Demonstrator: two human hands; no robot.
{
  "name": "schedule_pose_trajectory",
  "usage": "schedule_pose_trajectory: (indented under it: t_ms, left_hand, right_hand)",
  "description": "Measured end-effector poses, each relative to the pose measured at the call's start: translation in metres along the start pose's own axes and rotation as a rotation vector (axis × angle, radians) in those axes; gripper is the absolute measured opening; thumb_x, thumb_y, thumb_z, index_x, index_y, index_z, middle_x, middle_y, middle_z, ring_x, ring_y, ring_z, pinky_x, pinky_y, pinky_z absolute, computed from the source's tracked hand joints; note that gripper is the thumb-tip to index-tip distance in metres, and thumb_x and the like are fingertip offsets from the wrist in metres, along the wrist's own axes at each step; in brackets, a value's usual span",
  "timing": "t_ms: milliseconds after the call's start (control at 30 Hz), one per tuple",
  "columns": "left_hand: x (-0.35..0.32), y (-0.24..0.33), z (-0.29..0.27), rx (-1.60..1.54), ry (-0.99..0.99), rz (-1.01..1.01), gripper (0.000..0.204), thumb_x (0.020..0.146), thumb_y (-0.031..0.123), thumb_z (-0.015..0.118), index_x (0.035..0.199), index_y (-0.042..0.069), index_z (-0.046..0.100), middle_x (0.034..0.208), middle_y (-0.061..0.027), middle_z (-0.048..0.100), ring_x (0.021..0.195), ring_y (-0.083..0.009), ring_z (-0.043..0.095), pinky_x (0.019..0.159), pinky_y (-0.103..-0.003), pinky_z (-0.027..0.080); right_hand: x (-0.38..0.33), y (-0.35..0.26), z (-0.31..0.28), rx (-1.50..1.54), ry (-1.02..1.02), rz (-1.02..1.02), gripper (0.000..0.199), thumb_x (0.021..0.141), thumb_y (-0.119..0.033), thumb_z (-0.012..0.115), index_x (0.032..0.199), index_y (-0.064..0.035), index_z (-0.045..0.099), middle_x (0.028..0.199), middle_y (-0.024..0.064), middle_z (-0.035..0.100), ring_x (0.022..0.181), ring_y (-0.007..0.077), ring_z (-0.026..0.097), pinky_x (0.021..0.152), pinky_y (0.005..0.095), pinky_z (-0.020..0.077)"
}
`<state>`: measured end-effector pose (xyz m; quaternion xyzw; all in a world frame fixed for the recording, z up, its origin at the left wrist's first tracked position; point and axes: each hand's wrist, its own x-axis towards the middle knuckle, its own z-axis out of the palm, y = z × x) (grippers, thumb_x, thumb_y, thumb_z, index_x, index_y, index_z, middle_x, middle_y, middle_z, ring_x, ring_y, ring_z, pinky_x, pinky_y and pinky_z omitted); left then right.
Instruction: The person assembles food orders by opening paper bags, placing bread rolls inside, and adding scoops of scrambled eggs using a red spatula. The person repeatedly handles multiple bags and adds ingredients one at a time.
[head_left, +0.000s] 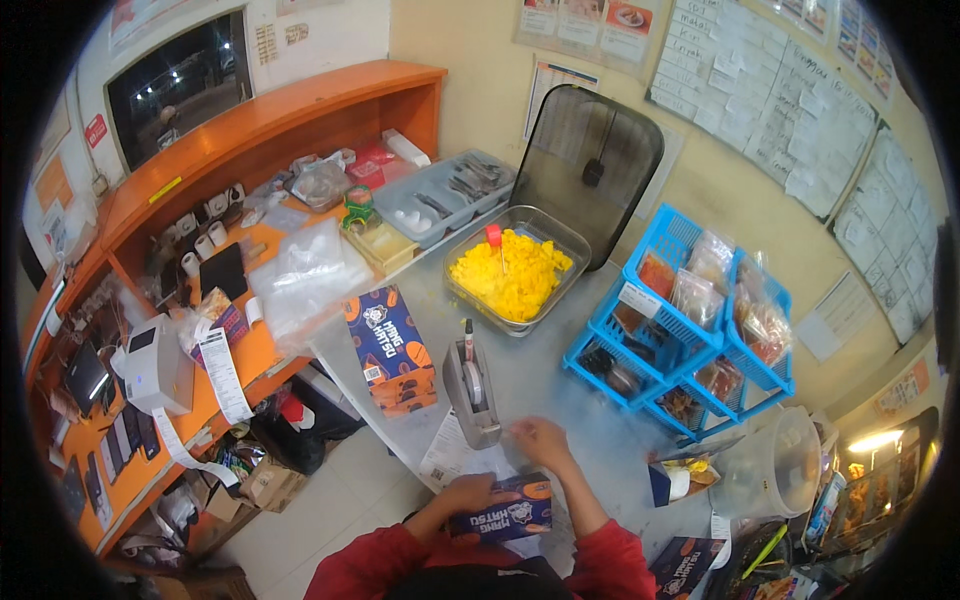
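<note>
My left hand grips a small dark blue box with orange printing, held close to my body at the table's near edge. My right hand is beside the front end of a grey tape dispenser, fingers pinched together. Whatever may be between those fingertips is too small to make out. A roll of tape sits in the dispenser. Just left of it lies a larger blue and orange printed box. A printed paper slip rests on the table between the dispenser and my left hand.
A glass tray of yellow food with a red-handled utensil stands at the back, a dark lid upright behind it. Blue baskets hold packets at right. Nearby are a clear bucket and an open box. An orange counter runs left.
</note>
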<state>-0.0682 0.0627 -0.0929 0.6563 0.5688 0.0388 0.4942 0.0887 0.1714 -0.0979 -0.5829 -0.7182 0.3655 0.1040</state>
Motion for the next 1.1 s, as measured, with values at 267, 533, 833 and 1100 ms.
schedule_pose_trajectory:
  t_ms: [267,533,833,1100]
  left_hand:
    - [0.003,0.001,-0.001,-0.006,0.056,-0.071,0.084,0.076,0.074,0.051,0.102,-0.006,0.06,0.096,-0.0261,0.064,0.091,-0.0395,0.063,0.08,-0.043,0.048]
    - [0.015,0.003,-0.001,0.128,0.373,0.102,0.079,0.075,0.071,0.055,0.1,-0.004,0.057,0.09,-0.0247,0.063,0.086,-0.0398,0.062,0.075,-0.047,0.047]
    - [-0.048,0.037,-0.025,0.207,0.207,0.261,0.067,0.079,0.058,0.062,0.111,0.0,0.054,0.096,-0.0211,0.063,0.092,-0.0368,0.061,0.079,-0.045,0.047]
    - [-0.092,-0.008,-0.107,-0.895,0.463,0.214,0.079,0.09,0.049,0.054,0.148,0.007,0.018,0.146,-0.0186,0.03,0.136,-0.0261,0.029,0.111,-0.032,0.022]
  right_hand:
    - [-0.002,-0.001,0.035,0.363,-0.042,-0.089,0.039,0.079,-0.046,0.068,0.085,-0.0075,0.073,0.077,0.0092,0.069,0.07,0.0191,0.064,0.07,0.0342,0.0478]
    - [0.035,0.007,0.04,-0.56,-0.12,0.041,0.033,0.072,-0.043,0.07,0.083,-0.0121,0.074,0.083,0.0075,0.071,0.089,0.0302,0.066,0.099,0.0583,0.0225]
    - [0.003,0.03,-0.02,0.133,-1.423,0.125,0.063,0.083,-0.032,0.064,0.135,-0.0029,0.042,0.128,0.0096,0.051,0.112,0.0214,0.051,0.092,0.0413,0.0432]
    - [-0.073,-0.071,-0.014,1.559,-0.718,0.215,0.101,0.077,-0.07,0.055,0.149,-0.0118,0.014,0.15,0.0094,0.026,0.139,0.027,0.022,0.115,0.0463,0.0063]
